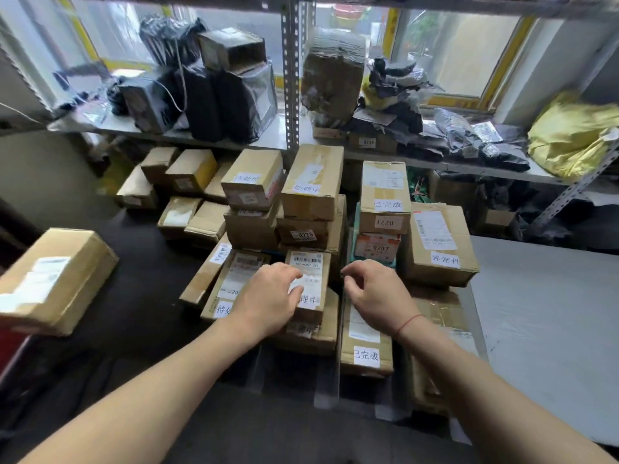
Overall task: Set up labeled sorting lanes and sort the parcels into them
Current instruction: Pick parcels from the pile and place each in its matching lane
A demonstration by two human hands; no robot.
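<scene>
Cardboard everywhere in the head view: you're leaning over stacked parcels sitting on a dark floor below a metal shelf rack (290,78). Your left hand (268,296) is resting on top of the parcel labelled 处理中 (310,286), fingers bent over its shipping label; whether they're truly gripping it, you can't tell from here. Your right hand (378,293) is hovering just beside that parcel, fingers loosely curled and holding nothing, a red string (408,321) circling the wrist. Under that wrist a long parcel marked 已完成 (366,343) is lying flat. Just left of your left hand, a parcel tagged 待处 (231,283) is peeking out, its label partly hidden. Behind, taller stacks are standing: a box numbered 0275 (303,233), a box numbered 0207 (377,246), and to the right a parcel labelled 异常件 (438,242). Far left, a blurred cardboard box (55,279) is sitting well apart from the pile. Up on the rack, black plastic-wrapped packages (201,95) and a yellow bag (572,132) are lying.
</scene>
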